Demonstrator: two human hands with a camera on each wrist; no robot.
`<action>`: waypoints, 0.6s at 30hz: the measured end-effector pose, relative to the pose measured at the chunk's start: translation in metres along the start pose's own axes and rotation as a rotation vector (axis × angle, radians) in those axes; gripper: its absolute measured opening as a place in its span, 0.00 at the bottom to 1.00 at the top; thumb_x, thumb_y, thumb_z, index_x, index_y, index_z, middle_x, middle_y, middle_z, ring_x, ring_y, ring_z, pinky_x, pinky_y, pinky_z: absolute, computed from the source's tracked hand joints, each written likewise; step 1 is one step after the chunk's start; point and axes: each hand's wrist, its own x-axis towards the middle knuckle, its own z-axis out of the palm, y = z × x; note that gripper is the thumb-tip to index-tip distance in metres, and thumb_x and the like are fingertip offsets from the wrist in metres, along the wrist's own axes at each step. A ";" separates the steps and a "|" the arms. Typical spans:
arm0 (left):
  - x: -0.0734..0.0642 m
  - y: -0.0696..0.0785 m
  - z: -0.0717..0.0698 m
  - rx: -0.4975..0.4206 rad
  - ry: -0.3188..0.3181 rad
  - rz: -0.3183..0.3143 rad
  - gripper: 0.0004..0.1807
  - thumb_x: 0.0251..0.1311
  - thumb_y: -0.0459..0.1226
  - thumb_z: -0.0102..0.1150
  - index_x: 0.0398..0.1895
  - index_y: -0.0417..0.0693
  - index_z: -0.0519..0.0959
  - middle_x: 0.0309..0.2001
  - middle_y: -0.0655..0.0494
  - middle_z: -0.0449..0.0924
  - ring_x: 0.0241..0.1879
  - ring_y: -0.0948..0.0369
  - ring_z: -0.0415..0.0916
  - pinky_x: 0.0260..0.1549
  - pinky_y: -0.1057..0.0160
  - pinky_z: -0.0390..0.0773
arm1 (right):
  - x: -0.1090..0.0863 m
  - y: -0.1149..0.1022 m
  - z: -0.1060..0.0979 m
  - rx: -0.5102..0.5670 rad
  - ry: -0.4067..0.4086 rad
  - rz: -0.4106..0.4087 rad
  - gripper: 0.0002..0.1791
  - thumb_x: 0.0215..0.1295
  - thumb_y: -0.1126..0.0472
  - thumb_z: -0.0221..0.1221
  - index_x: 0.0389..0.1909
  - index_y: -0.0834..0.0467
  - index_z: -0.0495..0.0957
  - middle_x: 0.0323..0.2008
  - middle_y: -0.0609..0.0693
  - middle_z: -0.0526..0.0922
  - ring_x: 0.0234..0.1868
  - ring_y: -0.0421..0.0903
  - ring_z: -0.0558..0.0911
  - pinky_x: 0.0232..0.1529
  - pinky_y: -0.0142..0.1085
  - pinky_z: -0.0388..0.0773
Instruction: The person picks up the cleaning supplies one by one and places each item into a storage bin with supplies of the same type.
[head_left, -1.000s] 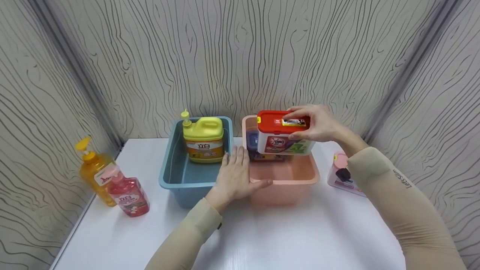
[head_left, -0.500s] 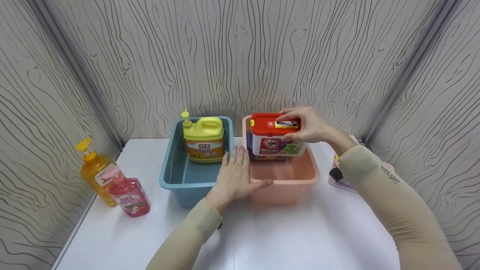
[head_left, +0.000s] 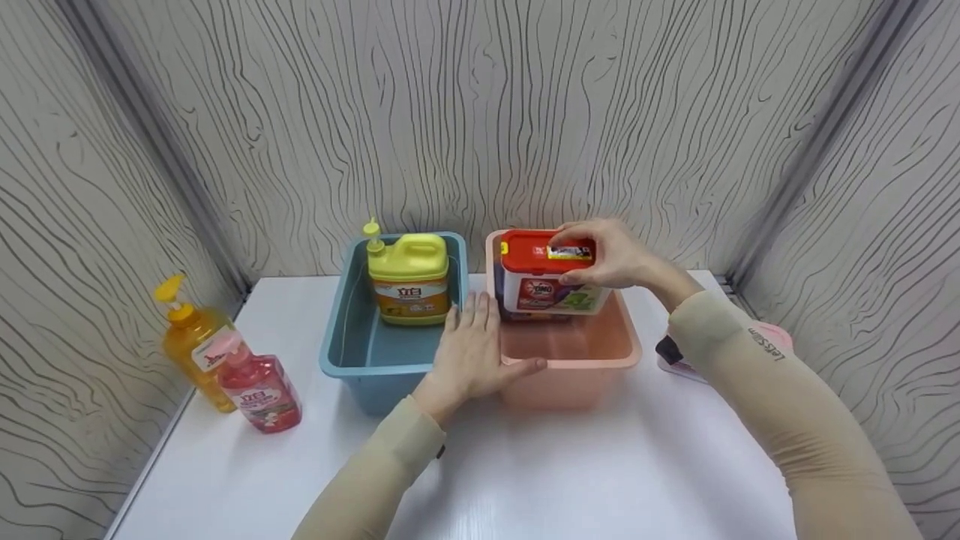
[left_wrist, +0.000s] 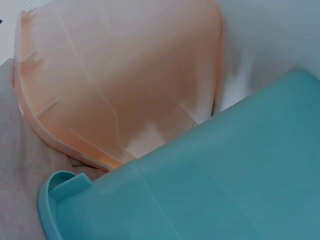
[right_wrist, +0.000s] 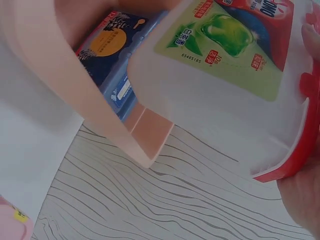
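Note:
My right hand grips a white laundry-capsule box by its red lid, thumb in front and fingers behind. The box hangs upright over the back of the pink bin. Inside that bin stands a dark blue box, mostly hidden behind the white one in the head view. My left hand lies flat, fingers straight, over the adjoining rims of the pink bin and the blue bin. A yellow pump jug stands in the blue bin.
At the left of the white table stand an amber pump bottle and a pink pump bottle. A pink-lidded box sits at the right, partly behind my right forearm. Patterned walls enclose the back and sides.
My right hand has carried the white laundry-capsule box a little left and slightly down over the pink bin. My left hand has stayed in place.

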 end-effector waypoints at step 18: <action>0.000 0.000 0.003 0.014 0.019 0.009 0.74 0.62 0.88 0.38 0.94 0.43 0.46 0.94 0.46 0.43 0.95 0.44 0.37 0.92 0.34 0.45 | 0.010 0.007 0.016 -0.069 -0.067 0.040 0.30 0.66 0.58 0.77 0.69 0.51 0.84 0.73 0.57 0.84 0.72 0.62 0.81 0.77 0.67 0.79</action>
